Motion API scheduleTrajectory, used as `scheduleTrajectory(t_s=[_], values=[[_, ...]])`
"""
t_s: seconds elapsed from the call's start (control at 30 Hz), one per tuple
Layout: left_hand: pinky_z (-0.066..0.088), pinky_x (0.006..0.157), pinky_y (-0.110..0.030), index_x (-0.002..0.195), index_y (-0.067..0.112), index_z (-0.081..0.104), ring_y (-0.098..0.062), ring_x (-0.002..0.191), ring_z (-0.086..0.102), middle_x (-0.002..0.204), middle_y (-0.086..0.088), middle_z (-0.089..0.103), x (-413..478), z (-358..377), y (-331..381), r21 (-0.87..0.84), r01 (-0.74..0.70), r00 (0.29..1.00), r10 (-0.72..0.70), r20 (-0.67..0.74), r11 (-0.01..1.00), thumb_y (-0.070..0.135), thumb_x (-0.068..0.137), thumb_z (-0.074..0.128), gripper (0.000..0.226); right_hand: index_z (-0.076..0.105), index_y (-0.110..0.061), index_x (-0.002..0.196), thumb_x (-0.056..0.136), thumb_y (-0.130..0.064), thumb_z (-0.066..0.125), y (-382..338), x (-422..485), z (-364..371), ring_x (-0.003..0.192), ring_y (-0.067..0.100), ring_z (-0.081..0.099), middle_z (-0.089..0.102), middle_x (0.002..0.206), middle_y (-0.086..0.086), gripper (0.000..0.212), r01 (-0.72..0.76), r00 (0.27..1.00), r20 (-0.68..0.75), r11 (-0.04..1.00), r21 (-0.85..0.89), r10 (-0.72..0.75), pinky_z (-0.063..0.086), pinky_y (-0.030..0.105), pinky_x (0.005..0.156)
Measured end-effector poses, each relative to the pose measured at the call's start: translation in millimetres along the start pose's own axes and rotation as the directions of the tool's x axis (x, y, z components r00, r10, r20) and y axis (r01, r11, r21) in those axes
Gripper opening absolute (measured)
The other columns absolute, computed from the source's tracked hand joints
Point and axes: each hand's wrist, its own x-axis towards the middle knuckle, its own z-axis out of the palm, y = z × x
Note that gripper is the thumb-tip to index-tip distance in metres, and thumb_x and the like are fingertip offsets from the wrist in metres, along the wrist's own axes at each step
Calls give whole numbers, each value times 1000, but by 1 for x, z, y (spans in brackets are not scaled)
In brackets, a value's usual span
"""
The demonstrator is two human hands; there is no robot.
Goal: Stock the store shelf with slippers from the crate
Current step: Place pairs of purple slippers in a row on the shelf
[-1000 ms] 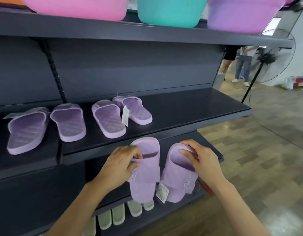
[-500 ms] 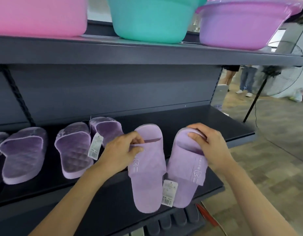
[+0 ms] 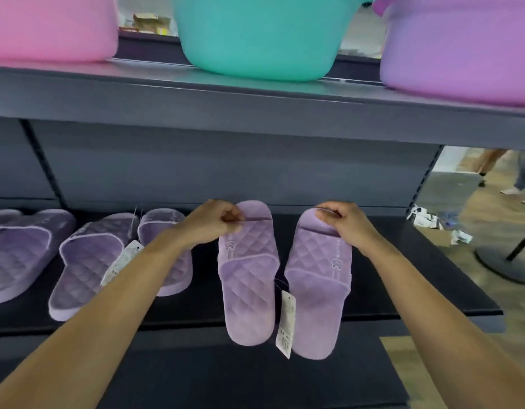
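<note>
I hold a pair of lilac quilted slippers over the dark shelf (image 3: 402, 276). My left hand (image 3: 214, 225) pinches the toe end of the left slipper (image 3: 249, 278). My right hand (image 3: 343, 222) grips the toe end of the right slipper (image 3: 317, 287). Both heels stick out past the shelf's front edge. A white price tag (image 3: 285, 326) hangs between the two. Several other lilac slippers (image 3: 87, 261) lie in a row on the shelf to the left. The crate is out of view.
The shelf above carries a pink tub (image 3: 48, 28), a teal basin (image 3: 264, 36) and a purple basin (image 3: 458, 48). At right, a fan stand base (image 3: 503, 264) sits on the wooden floor, and people's legs (image 3: 520, 175) show beyond the shelf end.
Both hands have lifted the pair from below the shelf edge up and forward over the shelf, to the right of the slippers lying there. The camera has moved closer and tilted up.
</note>
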Motion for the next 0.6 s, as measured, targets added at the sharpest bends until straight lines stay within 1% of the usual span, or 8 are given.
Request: scheduleTrajectory(t_s=[0.1,0.2,0.23,0.3,0.37,0.43,0.53,0.6], values=[[43,78,-24,76,22,62,-7,73,56,76,8,63,24,3,-13,-69,75,997,-76,-20,995,-2,83,62,25,64,-8,113,92,-19,55,11,26,11,94,15,57,64,103,3,25,-57,995,87,996,75,51,43,28,86],[45,84,-32,81,16,62,-18,83,57,78,3,63,46,11,-32,-68,125,989,-129,-66,990,-3,84,60,20,64,-6,112,88,-20,62,20,48,28,93,14,59,65,103,3,28,-100,984,160,985,141,77,44,25,84],[45,81,-32,83,15,63,-19,82,57,79,0,63,52,14,-38,-40,134,988,-137,-76,990,-4,84,58,20,65,-6,111,86,-18,64,22,54,34,93,14,59,65,102,3,28,-114,981,172,981,156,87,45,24,83],[44,70,-26,87,12,65,-18,74,55,81,-7,63,63,19,-50,26,153,985,-150,-83,988,-4,85,53,20,67,-6,107,83,-13,68,27,68,46,95,17,61,67,104,6,25,-151,978,172,971,185,120,49,28,88],[41,58,-15,93,5,67,-14,65,52,83,-7,61,69,22,-58,63,164,984,-159,-79,984,-4,87,48,22,69,-7,103,81,-12,70,30,83,56,96,20,63,68,105,8,23,-192,971,178,964,185,159,49,31,92],[36,52,-7,96,2,67,-9,64,51,82,-4,60,72,24,-63,68,159,984,-153,-89,985,-5,88,45,24,70,-9,100,79,-16,72,33,97,64,95,20,63,69,103,8,22,-221,966,171,960,172,192,49,30,89],[34,50,-9,94,4,67,-9,58,48,68,2,57,79,24,-67,59,158,982,-151,-111,986,-5,88,44,25,71,-9,96,77,-18,75,41,111,73,93,22,64,69,100,9,22,-280,957,139,938,206,255,50,32,87],[35,51,-17,92,5,68,-9,53,44,61,2,54,82,22,-71,68,180,976,-170,-135,981,-5,88,44,26,71,-8,96,79,-15,72,45,114,79,95,23,64,69,101,10,19,-314,949,105,917,247,297,50,33,87]])
